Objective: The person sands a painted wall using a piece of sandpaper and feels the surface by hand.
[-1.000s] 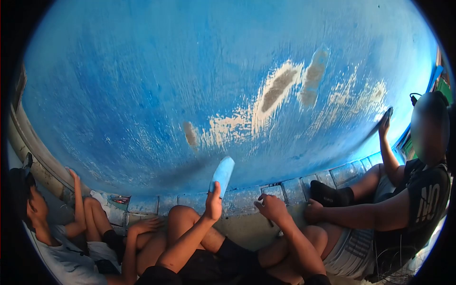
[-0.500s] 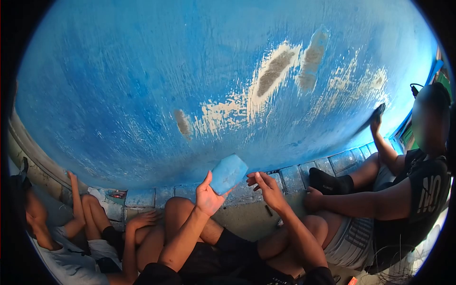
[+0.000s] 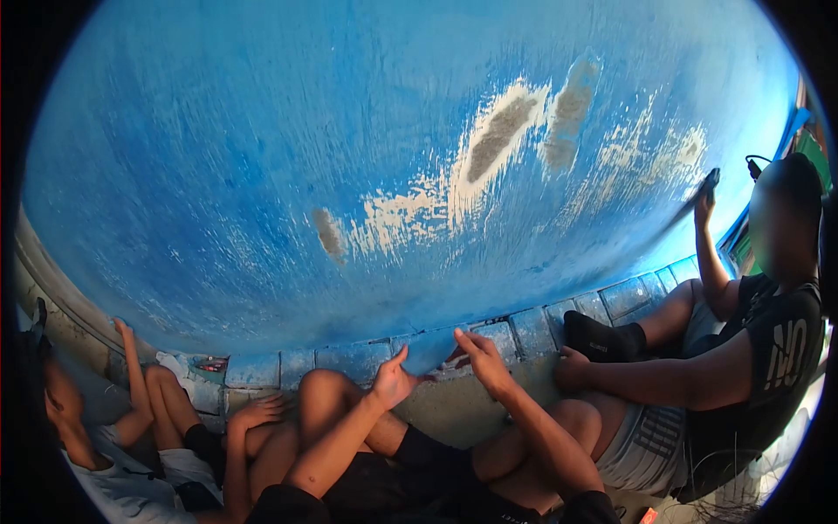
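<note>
A flat blue piece of sandpaper (image 3: 429, 351), coated in pale dust, is tilted nearly edge-on in front of me. My left hand (image 3: 394, 381) grips its left side, thumb on top and fingers beneath. At the opposite edge, my right hand (image 3: 485, 365) closes its thumb and fingers on the sheet. Beyond both hands rises a curved blue wall (image 3: 262, 157), its paint scraped to white streaks and grey patches (image 3: 499, 140).
On the right, a seated person (image 3: 698, 375) presses a dark pad (image 3: 711, 182) to the wall. Another person (image 3: 113, 463) sits at left, one hand at the wall's base. Blue-stained paving bricks (image 3: 349, 356) line the wall's foot. My bent knees are below my hands.
The sandpaper has dropped and tipped from face-up to nearly edge-on. My right hand has moved left onto its edge. The right-hand person's hand has shifted slightly up the wall.
</note>
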`<state>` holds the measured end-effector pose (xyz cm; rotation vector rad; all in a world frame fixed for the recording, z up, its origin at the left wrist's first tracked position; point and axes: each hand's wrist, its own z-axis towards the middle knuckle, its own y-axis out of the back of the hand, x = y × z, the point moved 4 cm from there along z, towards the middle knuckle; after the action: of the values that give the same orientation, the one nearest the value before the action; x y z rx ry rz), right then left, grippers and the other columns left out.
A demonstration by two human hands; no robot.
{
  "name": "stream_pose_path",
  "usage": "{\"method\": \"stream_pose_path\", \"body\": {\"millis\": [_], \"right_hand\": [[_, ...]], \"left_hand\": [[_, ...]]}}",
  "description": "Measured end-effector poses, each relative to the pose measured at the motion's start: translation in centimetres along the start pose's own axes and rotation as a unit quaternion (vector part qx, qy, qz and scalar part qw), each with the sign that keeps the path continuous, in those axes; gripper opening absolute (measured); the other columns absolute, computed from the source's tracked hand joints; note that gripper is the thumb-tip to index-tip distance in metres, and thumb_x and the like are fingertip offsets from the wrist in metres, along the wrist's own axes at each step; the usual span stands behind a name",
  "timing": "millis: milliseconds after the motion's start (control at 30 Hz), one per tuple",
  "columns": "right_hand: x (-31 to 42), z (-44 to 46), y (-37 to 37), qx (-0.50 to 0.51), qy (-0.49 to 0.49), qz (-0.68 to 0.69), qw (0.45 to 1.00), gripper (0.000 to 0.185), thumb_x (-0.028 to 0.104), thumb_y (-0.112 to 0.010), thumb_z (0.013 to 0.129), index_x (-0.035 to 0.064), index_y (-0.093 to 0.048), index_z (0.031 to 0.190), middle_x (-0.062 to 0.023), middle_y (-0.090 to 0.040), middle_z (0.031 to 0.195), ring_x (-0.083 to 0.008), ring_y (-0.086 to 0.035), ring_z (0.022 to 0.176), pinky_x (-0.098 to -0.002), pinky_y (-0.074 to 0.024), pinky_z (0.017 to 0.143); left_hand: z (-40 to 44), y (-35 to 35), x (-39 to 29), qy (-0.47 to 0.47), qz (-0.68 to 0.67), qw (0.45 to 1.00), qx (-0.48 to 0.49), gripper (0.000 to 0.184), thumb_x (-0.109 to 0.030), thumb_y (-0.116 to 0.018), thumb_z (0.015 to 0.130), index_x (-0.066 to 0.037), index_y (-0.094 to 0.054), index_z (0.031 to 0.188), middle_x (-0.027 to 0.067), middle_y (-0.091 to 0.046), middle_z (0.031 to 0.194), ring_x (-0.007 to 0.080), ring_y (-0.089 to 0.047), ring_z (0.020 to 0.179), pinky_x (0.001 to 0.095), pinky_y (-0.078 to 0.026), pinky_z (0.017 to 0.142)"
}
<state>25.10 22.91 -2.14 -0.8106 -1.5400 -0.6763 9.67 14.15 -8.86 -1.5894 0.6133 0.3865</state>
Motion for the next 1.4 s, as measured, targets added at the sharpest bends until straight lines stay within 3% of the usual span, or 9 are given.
{"method": "stream_pose_path", "body": {"millis": [267,400,567,833,900,1000,1200,1300,1400], "right_hand": [[-2.1,0.6,-1.0,0.034,-0.243,0.022,0.969,0.069,0.065,-0.045,0.093,-0.0008,-0.062,0.103,-0.0116,-0.066,0.086,-0.02,-0.065,0.078,-0.0327,-0.0493,0.071],[-2.8,0.4,-1.4,-0.01,-0.238,0.03,0.971,0.069,0.066,-0.042,0.094,0.002,-0.061,0.11,-0.0117,-0.064,0.093,-0.0205,-0.063,0.084,-0.0347,-0.0478,0.076],[-4.0,1.1,-1.4,0.175,-0.277,0.038,0.944,0.069,0.062,-0.037,0.098,0.0021,-0.056,0.126,-0.0136,-0.061,0.115,-0.0225,-0.057,0.099,-0.0385,-0.0462,0.08],[-6.0,1.7,-1.3,0.093,-0.236,0.084,0.964,0.067,0.055,-0.027,0.103,-0.001,-0.051,0.131,-0.014,-0.06,0.121,-0.0258,-0.06,0.105,-0.0407,-0.0489,0.086],[-6.8,2.3,-0.9,0.092,-0.23,0.085,0.965,0.068,0.055,-0.025,0.103,-0.0015,-0.05,0.132,-0.0141,-0.059,0.122,-0.0268,-0.059,0.107,-0.0418,-0.0493,0.088],[-6.5,2.6,-0.4,0.067,-0.207,0.094,0.971,0.07,0.055,-0.025,0.103,-0.0032,-0.048,0.133,-0.0142,-0.057,0.127,-0.0266,-0.058,0.112,-0.0432,-0.0499,0.092],[1.2,1.1,3.6,-0.113,0.053,0.036,0.992,0.074,0.057,-0.026,0.102,-0.0053,-0.058,0.124,-0.0171,-0.062,0.121,-0.0261,-0.062,0.107,-0.0406,-0.0513,0.094],[6.6,0.6,5.9,-0.252,0.173,0.033,0.951,0.074,0.056,-0.026,0.103,-0.0082,-0.06,0.117,-0.0173,-0.065,0.111,-0.0243,-0.064,0.098,-0.0354,-0.0506,0.091],[14.1,-0.1,4.7,-0.368,0.263,-0.083,0.888,0.065,0.044,-0.027,0.107,-0.0131,-0.051,0.127,-0.0198,-0.06,0.121,-0.0274,-0.055,0.116,-0.034,-0.037,0.104]], "left_hand": [[0.2,3.5,0.8,0.001,0.055,0.998,-0.029,0.05,-0.034,-0.039,0.104,0.001,-0.041,0.141,0.0134,-0.051,0.14,0.0263,-0.047,0.13,0.0419,-0.036,0.108],[0.4,3.9,1.9,0.063,0.093,0.993,-0.026,0.048,-0.033,-0.041,0.104,0.002,-0.045,0.137,0.0124,-0.054,0.135,0.0246,-0.049,0.128,0.0408,-0.035,0.111],[0.6,3.9,1.1,0.072,0.119,0.99,0.021,0.047,-0.032,-0.04,0.105,0.002,-0.045,0.137,0.0118,-0.054,0.135,0.0232,-0.05,0.127,0.0387,-0.035,0.111],[0.6,4.3,1.2,0.034,0.118,0.992,-0.032,0.059,-0.045,-0.041,0.102,0.0,-0.044,0.14,0.0111,-0.051,0.139,0.0237,-0.046,0.131,0.0401,-0.036,0.109],[0.4,1.2,-0.4,-0.002,0.1,0.994,0.042,0.067,-0.056,-0.036,0.1,-0.003,-0.044,0.141,0.0115,-0.049,0.14,0.0236,-0.045,0.131,0.0404,-0.038,0.107],[1.1,2.6,-0.1,-0.033,0.133,0.988,-0.063,0.074,-0.067,-0.027,0.097,-0.008,-0.05,0.135,0.0115,-0.06,0.122,0.0221,-0.059,0.108,0.0367,-0.047,0.087],[4.2,12.5,4.2,0.049,0.24,0.941,-0.235,0.077,-0.071,-0.021,0.095,-0.006,-0.059,0.113,0.0106,-0.066,0.083,0.0192,-0.064,0.063,0.032,-0.051,0.056],[6.4,15.5,6.5,0.073,0.215,0.948,-0.223,0.077,-0.07,-0.021,0.096,-0.005,-0.06,0.109,0.0105,-0.066,0.081,0.0194,-0.063,0.057,0.031,-0.049,0.05],[7.1,14.8,6.6,0.06,0.227,0.947,-0.219,0.077,-0.069,-0.02,0.096,-0.004,-0.06,0.108,0.0102,-0.066,0.079,0.0192,-0.062,0.055,0.0312,-0.048,0.048]]}}
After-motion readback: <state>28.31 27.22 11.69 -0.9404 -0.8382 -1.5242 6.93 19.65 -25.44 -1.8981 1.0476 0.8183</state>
